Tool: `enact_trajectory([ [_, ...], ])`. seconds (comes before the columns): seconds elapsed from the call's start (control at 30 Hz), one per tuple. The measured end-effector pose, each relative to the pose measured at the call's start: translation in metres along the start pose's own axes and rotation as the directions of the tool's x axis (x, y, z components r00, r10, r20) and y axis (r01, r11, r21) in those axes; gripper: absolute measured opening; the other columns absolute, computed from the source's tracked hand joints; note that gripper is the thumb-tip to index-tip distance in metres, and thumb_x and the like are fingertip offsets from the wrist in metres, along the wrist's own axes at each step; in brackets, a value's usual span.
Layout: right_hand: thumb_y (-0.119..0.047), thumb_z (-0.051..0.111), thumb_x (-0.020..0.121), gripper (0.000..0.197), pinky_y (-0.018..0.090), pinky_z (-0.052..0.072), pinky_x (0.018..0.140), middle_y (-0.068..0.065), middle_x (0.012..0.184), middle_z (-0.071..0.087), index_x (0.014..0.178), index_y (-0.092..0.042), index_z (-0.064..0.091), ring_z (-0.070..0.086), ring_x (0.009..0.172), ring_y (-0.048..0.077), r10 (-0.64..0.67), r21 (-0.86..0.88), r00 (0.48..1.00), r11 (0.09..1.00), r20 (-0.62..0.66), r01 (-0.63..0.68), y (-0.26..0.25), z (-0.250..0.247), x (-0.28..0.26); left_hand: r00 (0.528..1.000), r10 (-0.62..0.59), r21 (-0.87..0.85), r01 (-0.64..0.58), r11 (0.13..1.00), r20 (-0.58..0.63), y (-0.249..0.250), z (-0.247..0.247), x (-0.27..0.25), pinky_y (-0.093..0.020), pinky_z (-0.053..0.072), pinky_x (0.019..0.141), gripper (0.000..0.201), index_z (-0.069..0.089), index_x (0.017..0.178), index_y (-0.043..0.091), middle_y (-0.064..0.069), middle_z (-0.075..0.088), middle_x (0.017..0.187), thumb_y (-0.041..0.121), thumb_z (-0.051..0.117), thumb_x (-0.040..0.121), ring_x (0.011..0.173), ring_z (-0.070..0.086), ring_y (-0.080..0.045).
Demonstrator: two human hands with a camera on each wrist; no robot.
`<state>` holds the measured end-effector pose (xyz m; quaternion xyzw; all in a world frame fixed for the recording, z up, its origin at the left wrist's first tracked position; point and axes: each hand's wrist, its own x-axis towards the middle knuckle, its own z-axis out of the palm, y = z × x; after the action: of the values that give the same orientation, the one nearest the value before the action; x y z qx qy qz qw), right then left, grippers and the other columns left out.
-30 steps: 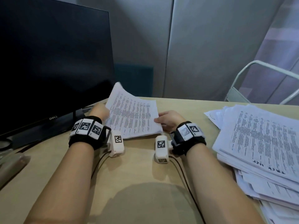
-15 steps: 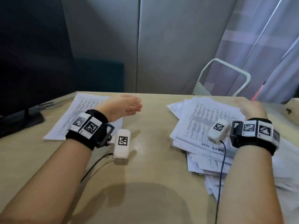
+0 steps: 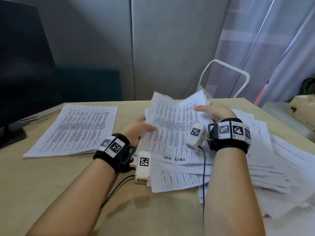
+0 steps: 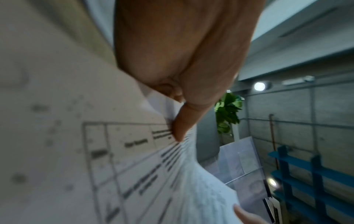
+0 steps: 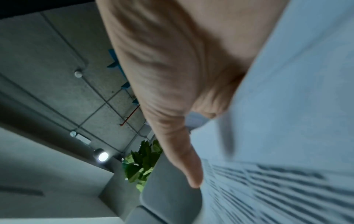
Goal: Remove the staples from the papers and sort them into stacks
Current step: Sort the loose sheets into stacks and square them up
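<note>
My left hand (image 3: pixel 136 129) pinches the near edge of a white printed paper set (image 3: pixel 172 120), my right hand (image 3: pixel 214 111) grasping its far side, lifting it off the messy pile (image 3: pixel 265 160) for unstapling; the neat sorted stack (image 3: pixel 75 130) lies left on the pale wooden desk (image 3: pixel 68 181).

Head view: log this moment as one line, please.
left hand: grips left edge of lifted white printed sheets | right hand: holds right edge | source: messy paper pile | sorted flat stack: untouched
</note>
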<state>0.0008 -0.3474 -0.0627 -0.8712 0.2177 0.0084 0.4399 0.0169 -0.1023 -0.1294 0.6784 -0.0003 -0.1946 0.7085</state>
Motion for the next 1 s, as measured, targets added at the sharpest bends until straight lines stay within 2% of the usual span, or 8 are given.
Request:
enact_trajectory([
  [0.1,-0.026,0.074,0.084,0.041,0.03,0.039,0.087,-0.002,0.116,0.061,0.118,-0.008,0.06,0.056,0.107,0.02,-0.221,0.286,0.975,0.934,-0.005,0.213,-0.02,0.008,-0.009,0.937,0.33,0.025,-0.329,0.944,-0.115,0.029,-0.017,-0.019,-0.033,0.059,0.068,0.031,0.051,0.111,0.014,-0.01,0.066,0.106,-0.009,0.054,0.09,0.084,0.07,-0.02],
  [0.2,-0.006,0.067,0.088,0.036,0.035,0.048,0.099,0.008,0.121,0.067,0.123,-0.006,0.06,0.064,0.11,0.022,-0.443,0.536,0.884,0.714,-0.153,0.45,-0.053,0.019,-0.025,0.778,0.611,0.182,-0.586,0.79,-0.145,0.065,-0.04,-0.044,-0.032,0.059,0.072,0.024,0.047,0.108,0.018,-0.005,0.068,0.111,0.002,0.056,0.093,0.095,0.07,-0.018],
  [0.37,-0.003,0.063,0.089,0.025,0.038,0.054,0.093,0.001,0.11,0.07,0.105,-0.022,0.058,0.068,0.104,0.019,-0.595,0.641,0.74,0.442,-0.313,0.627,-0.088,0.042,-0.051,0.594,0.781,0.281,-0.729,0.624,-0.193,0.085,-0.067,-0.062,-0.039,0.057,0.083,0.028,0.038,0.114,0.022,-0.009,0.061,0.12,0.006,0.051,0.095,0.106,0.065,-0.021],
  [0.53,-0.02,0.078,0.081,0.039,0.035,0.054,0.091,0.002,0.109,0.073,0.116,-0.014,0.064,0.069,0.102,0.018,-0.56,0.645,0.819,0.581,-0.127,0.497,-0.072,0.066,-0.033,0.785,0.589,0.302,-0.523,0.797,-0.192,0.068,-0.078,-0.049,-0.041,0.052,0.093,0.026,0.048,0.109,0.032,0.003,0.061,0.116,0.012,0.051,0.093,0.105,0.063,-0.013],
  [0.7,-0.014,0.083,0.074,0.028,0.03,0.058,0.075,0.001,0.091,0.074,0.097,-0.016,0.066,0.071,0.085,0.017,-0.426,0.603,0.899,0.692,-0.102,0.396,-0.06,0.084,-0.009,0.906,0.383,0.328,-0.312,0.892,-0.179,0.045,-0.073,-0.033,-0.039,0.052,0.088,0.012,0.055,0.098,0.026,-0.001,0.064,0.103,0.015,0.049,0.096,0.09,0.063,-0.014],
  [0.77,-0.011,0.081,0.076,0.025,0.03,0.057,0.076,0.002,0.093,0.074,0.097,-0.013,0.068,0.071,0.086,0.017,-0.402,0.596,0.913,0.719,-0.064,0.358,-0.058,0.087,-0.003,0.933,0.311,0.366,-0.23,0.902,-0.179,0.038,-0.073,-0.03,-0.032,0.054,0.077,0.008,0.057,0.093,0.026,0.0,0.068,0.097,0.022,0.052,0.097,0.083,0.065,-0.01],
  [0.87,-0.007,0.078,0.078,0.027,0.034,0.057,0.085,0.009,0.099,0.074,0.104,-0.007,0.067,0.071,0.088,0.02,-0.362,0.613,0.931,0.727,-0.043,0.31,-0.055,0.091,0.003,0.946,0.293,0.297,-0.242,0.923,-0.139,0.035,-0.079,-0.029,-0.04,0.054,0.089,0.012,0.061,0.103,0.021,-0.002,0.071,0.104,0.015,0.059,0.094,0.094,0.069,-0.014],
  [1.0,-0.005,0.073,0.084,0.022,0.024,0.054,0.058,0.006,0.093,0.07,0.104,-0.003,0.064,0.067,0.074,0.015,-0.265,0.407,0.963,0.886,0.052,0.222,-0.042,0.094,0.012,0.975,0.183,0.34,-0.13,0.931,-0.129,0.028,-0.09,-0.022,-0.038,0.056,0.08,0.021,0.06,0.111,0.018,-0.004,0.071,0.104,0.008,0.058,0.093,0.091,0.07,-0.018],
])
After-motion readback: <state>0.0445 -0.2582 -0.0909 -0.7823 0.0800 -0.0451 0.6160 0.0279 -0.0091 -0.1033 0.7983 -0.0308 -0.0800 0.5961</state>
